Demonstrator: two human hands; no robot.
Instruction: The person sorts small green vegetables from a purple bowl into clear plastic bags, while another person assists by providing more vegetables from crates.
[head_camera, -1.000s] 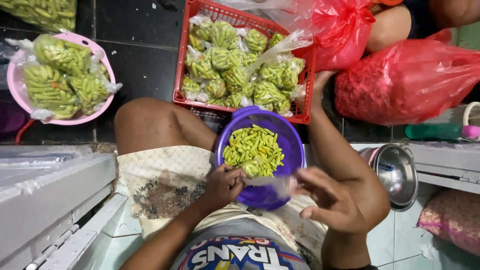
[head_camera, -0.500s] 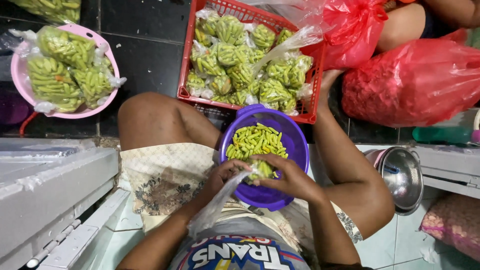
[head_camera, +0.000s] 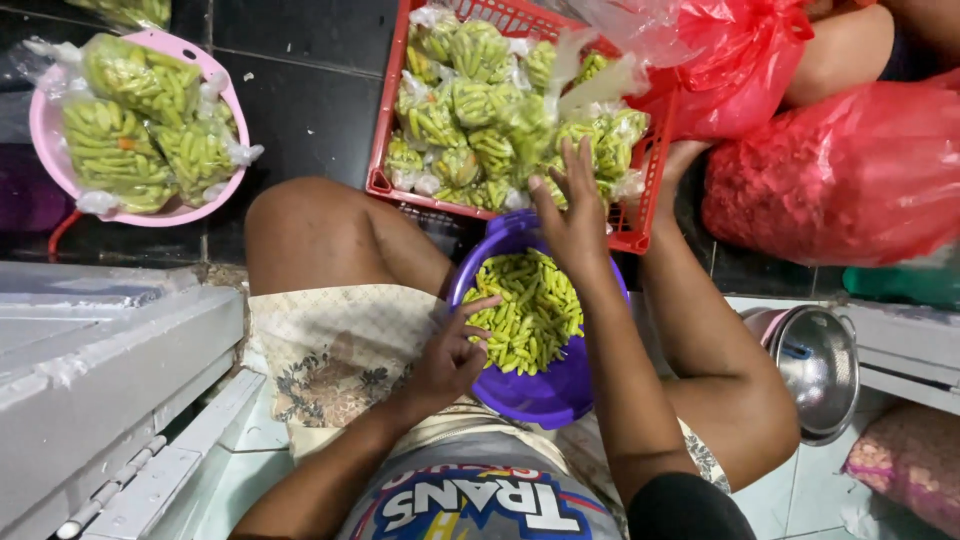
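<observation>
A purple bowl (head_camera: 540, 390) of loose green chillies (head_camera: 530, 305) rests on my lap. My left hand (head_camera: 452, 352) sits at the bowl's left rim, fingers apart, index finger over the chillies, holding nothing. My right hand (head_camera: 575, 215) is stretched forward over the near edge of a red crate (head_camera: 385, 120), fingers spread and empty. The crate is full of clear bags of green chillies (head_camera: 470, 110). One blurred bag (head_camera: 590, 85) with a loose clear top lies just beyond my right fingertips on the pile.
A pink basin (head_camera: 45, 130) with bagged green chillies stands on the dark floor at upper left. Red plastic sacks (head_camera: 850, 170) and another person's leg (head_camera: 840, 50) are at upper right. A steel bowl (head_camera: 820, 365) is right; a white box (head_camera: 100, 370) is left.
Both hands held a clear bag over the purple bowl. My right hand has since reached forward to the crate and the bag has left it. My left hand stayed by the bowl.
</observation>
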